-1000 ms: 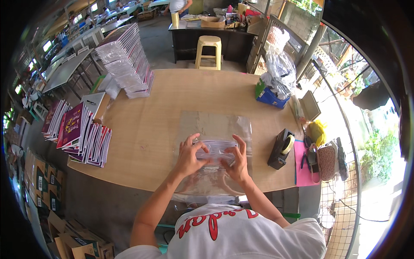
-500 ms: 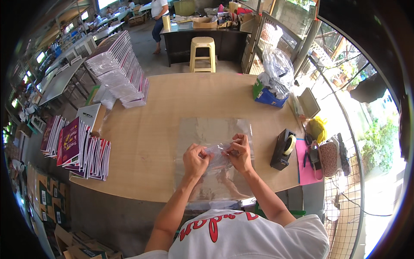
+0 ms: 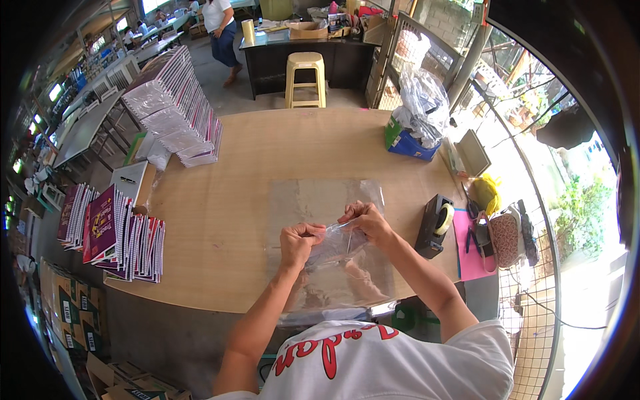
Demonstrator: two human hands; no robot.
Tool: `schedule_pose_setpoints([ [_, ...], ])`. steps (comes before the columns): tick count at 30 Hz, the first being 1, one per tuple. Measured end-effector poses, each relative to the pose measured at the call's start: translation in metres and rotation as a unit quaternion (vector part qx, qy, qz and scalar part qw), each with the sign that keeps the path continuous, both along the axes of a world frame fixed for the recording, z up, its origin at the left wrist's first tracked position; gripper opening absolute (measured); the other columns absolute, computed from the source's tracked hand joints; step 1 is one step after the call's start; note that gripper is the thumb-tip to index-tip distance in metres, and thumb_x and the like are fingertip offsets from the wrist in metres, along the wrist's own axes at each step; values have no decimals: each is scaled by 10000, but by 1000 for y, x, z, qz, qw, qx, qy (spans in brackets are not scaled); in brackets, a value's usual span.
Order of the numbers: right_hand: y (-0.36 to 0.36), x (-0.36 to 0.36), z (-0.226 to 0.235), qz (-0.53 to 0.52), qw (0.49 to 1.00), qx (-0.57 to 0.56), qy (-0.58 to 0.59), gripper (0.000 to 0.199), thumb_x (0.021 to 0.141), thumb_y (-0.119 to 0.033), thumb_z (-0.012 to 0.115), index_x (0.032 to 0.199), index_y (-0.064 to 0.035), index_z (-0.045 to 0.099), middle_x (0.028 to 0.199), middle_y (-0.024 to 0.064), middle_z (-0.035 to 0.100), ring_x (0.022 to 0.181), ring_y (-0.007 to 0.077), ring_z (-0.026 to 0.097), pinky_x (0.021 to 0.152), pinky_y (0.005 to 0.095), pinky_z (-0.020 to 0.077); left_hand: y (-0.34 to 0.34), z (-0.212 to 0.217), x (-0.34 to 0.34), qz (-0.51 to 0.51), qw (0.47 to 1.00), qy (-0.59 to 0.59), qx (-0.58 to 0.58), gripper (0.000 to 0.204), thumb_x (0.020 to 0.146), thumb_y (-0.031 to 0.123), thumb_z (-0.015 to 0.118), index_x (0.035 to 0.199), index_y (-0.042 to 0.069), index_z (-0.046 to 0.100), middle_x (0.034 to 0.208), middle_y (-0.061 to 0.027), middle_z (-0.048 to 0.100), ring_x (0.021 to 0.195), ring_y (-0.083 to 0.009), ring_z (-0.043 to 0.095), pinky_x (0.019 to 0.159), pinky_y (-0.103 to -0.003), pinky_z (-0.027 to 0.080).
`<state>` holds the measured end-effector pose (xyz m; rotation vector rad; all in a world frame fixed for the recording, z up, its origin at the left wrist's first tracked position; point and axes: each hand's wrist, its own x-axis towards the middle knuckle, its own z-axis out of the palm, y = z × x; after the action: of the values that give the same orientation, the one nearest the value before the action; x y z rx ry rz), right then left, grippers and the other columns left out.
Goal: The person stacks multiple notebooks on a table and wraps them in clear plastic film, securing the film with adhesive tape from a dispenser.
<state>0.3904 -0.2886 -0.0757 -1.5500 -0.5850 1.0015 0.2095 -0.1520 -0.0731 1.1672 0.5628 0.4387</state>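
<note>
In the head view, a light wood-coloured counter (image 3: 213,220) with a curved edge lies before the person. At its far left rises a tall, leaning stack of plastic-wrapped books with purple edges (image 3: 175,107); nearer, purple-covered spiral-bound books (image 3: 110,233) crowd the left edge. A blue-and-green box (image 3: 412,147) stuffed with crumpled clear plastic (image 3: 427,110) stands at the far right. Near the right forearm are a black tape dispenser (image 3: 432,233) with a pale roll, a bright pink flat sheet (image 3: 473,263) and a brownish patterned pouch (image 3: 505,238). Beyond the counter stands a beige plastic stool (image 3: 305,61).

Flat large clear plastic sheeting (image 3: 290,200) lies in front of the person, its middle partly hidden by the hands. Just above it, a crumpled piece of thin transparent film (image 3: 340,232) is between the hands. The left hand (image 3: 299,245) has its fingers (image 3: 312,231) curled and pinched together on the film; the right hand (image 3: 371,223) pinches it likewise, its fingers bent and nearly closed.
</note>
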Motion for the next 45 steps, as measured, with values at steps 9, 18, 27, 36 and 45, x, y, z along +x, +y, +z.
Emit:
schedule_pose_setpoints([
  [9, -33, -99, 43, -76, 770, 145, -616, 309, 672, -78, 790, 970, -156, 776, 1032, 53, 657, 1120, 269, 576, 1097, 505, 341, -3, -14, -4, 21, 988, -32, 152, 179, 666, -183, 586, 627, -21, 653, 732, -116, 711, 705, -137, 653, 640, -284, 526],
  [18, -49, -129, -11, -151, 843, 178, -485, 264, 701, 37, 740, 890, -146, 768, 827, -8, 675, 913, 192, 671, 1135, 487, 321, -10, -10, -17, 93, 975, -18, 203, 201, 657, -179, 600, 732, -2, 655, 777, -96, 691, 792, -174, 675, 732, -307, 551],
  [27, -71, -103, -57, -10, 657, 118, -744, 495, 783, -171, 684, 1277, -199, 670, 1335, 8, 548, 1223, 175, 545, 1147, 514, 272, 43, 62, 8, -363, 860, 67, 352, 582, 660, 169, 860, 1178, 29, 635, 1117, -156, 672, 1061, -245, 655, 899, -374, 518],
  [36, -212, 9, -59, -525, 677, -142, -497, 283, 743, -201, 808, 976, -72, 714, 1127, 159, 616, 1092, 302, 551, 910, 386, 461, 1, 67, -3, -325, 705, 152, 612, 668, 658, 294, 785, 1240, 31, 587, 1135, -182, 625, 1014, -382, 640, 878, -447, 534],
  [45, -258, 49, -89, -518, 821, -120, -206, 254, 839, -272, 779, 814, -21, 749, 664, 7, 553, 505, 122, 435, 528, 303, 438, -1, 69, 1, -305, 713, 138, 616, 661, 665, 252, 785, 1248, 21, 577, 1129, -161, 636, 986, -359, 655, 855, -430, 546],
])
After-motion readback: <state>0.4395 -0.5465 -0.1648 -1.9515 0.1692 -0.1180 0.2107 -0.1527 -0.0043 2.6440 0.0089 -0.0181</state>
